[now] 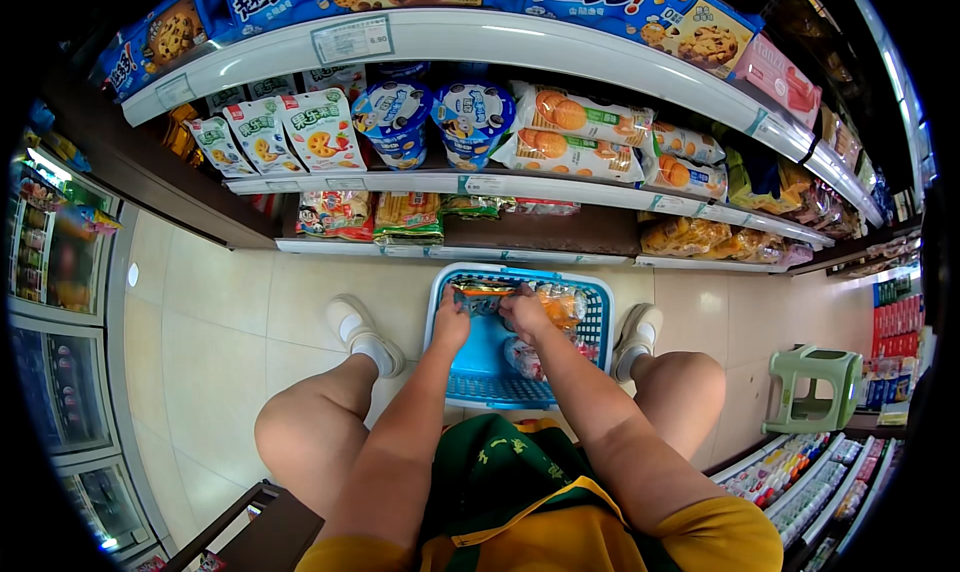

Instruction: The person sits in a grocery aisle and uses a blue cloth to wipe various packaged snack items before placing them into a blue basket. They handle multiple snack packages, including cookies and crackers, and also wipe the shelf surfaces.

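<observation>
A blue plastic shopping basket (474,350) with a pale rim stands on the floor between my feet. Both of my hands reach into its far part. My left hand (452,318) grips the left end of a snack packet (484,292) with an orange and dark wrapper, and my right hand (525,313) has hold of its right end. Fingers partly cover the packet, so its full shape is hidden. Orange-and-clear snack bags (564,304) lie along the basket's right side. Nearer to me, below my right wrist, is a red-and-white packet (525,358).
Ahead, a store shelf (540,242) carries biscuit rolls (577,155), blue snack cups (472,125) and bagged snacks (409,215). Its white upper edge (480,35) overhangs the lower tiers. A green plastic stool (816,388) stands at right; glass-door coolers (67,384) line the left.
</observation>
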Action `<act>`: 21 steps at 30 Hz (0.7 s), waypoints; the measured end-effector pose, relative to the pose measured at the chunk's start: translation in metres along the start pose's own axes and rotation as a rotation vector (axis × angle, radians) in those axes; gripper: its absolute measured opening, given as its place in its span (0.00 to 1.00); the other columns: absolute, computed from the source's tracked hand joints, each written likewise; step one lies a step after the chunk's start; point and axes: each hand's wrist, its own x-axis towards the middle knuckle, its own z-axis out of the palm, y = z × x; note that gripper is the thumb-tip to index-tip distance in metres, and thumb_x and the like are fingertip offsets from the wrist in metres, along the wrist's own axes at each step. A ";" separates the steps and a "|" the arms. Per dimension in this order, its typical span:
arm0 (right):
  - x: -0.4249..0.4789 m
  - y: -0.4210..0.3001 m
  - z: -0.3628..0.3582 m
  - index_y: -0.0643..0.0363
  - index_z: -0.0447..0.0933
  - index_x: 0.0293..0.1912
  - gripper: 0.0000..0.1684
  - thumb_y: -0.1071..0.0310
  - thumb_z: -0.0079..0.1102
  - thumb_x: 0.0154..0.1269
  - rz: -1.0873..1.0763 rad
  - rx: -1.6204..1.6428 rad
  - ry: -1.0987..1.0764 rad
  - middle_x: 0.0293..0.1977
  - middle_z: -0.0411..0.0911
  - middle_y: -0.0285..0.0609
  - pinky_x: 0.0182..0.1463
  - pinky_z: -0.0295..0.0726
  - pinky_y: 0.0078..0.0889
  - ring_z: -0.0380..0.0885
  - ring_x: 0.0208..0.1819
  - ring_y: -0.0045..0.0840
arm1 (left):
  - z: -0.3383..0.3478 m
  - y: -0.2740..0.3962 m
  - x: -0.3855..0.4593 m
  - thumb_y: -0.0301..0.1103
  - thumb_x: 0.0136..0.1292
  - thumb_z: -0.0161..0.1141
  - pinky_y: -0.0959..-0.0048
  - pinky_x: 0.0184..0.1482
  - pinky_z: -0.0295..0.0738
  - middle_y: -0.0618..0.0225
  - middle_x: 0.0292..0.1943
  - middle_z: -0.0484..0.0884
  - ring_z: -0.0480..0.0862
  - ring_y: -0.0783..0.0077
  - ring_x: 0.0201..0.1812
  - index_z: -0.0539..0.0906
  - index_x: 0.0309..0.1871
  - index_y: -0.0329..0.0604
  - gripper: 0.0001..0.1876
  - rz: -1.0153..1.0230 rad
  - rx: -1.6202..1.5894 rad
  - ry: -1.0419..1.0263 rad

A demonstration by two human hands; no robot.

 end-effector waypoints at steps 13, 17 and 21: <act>-0.005 -0.038 0.067 0.59 0.76 0.60 0.24 0.75 0.56 0.63 -0.492 -0.540 0.213 0.49 0.81 0.46 0.49 0.79 0.31 0.81 0.45 0.33 | -0.114 0.087 0.060 0.19 0.60 0.54 0.73 0.47 0.78 0.55 0.42 0.85 0.85 0.64 0.44 0.78 0.57 0.33 0.20 0.225 0.001 0.454; 0.037 -0.060 0.105 0.64 0.71 0.64 0.28 0.74 0.57 0.63 -0.523 -0.561 0.095 0.56 0.77 0.50 0.56 0.75 0.33 0.77 0.54 0.34 | -0.156 0.096 0.092 0.23 0.59 0.53 0.61 0.60 0.73 0.42 0.56 0.79 0.79 0.47 0.58 0.75 0.62 0.30 0.24 0.225 0.149 0.381; 0.043 -0.093 0.158 0.66 0.64 0.69 0.34 0.74 0.57 0.64 -0.294 -0.553 0.017 0.66 0.69 0.51 0.65 0.68 0.32 0.69 0.66 0.34 | -0.163 0.083 0.111 0.25 0.60 0.51 0.62 0.68 0.64 0.39 0.64 0.71 0.71 0.45 0.66 0.69 0.66 0.28 0.28 0.199 0.103 0.294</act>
